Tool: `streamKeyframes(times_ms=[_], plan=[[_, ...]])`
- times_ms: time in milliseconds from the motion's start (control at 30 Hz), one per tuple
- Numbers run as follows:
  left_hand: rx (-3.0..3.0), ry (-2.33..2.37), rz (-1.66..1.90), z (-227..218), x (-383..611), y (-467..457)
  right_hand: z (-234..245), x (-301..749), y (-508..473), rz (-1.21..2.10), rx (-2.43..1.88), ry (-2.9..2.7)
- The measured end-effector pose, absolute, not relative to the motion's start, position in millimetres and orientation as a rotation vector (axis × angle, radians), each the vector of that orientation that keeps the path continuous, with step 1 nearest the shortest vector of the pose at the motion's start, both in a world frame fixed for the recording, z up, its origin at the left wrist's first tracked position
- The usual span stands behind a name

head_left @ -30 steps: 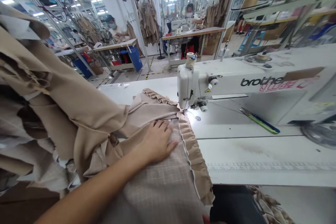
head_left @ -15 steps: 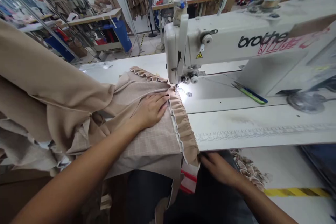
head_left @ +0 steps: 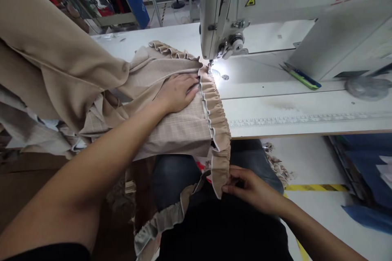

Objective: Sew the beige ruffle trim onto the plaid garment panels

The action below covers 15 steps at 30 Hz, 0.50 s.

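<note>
Left hand (head_left: 179, 91) lies flat on checked fabric (head_left: 180, 130), 8 o'clock of the needle (head_left: 210, 63); right hand (head_left: 249, 187) pinches ruffle trim (head_left: 217, 120) at 6 o'clock, below the table (head_left: 306, 110). Likely fault: uneven pull skews the seam.

The fabric panel (head_left: 180, 130) is beige with a faint pale check. Its ruffle trim (head_left: 219, 118) is plain tan, edged in white piping. The sewing machine (head_left: 275, 4) is white with black lettering and 1 yellow warning triangle. The bench (head_left: 306, 106) is white; the snips (head_left: 302, 78) are green and blue.
</note>
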State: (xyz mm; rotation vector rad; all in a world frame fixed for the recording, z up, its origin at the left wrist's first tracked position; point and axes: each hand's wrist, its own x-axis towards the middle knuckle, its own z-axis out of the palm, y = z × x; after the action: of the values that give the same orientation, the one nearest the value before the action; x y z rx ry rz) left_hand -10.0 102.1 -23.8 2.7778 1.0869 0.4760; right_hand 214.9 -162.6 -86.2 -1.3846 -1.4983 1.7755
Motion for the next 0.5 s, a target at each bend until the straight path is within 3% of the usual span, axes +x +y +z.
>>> streamKeyframes(times_ms=[500], plan=[[2.759,1.112,0.468,-22.9,-9.3,101.0,-98.7,210.1,-177.1,2.013,-1.295,-1.435]])
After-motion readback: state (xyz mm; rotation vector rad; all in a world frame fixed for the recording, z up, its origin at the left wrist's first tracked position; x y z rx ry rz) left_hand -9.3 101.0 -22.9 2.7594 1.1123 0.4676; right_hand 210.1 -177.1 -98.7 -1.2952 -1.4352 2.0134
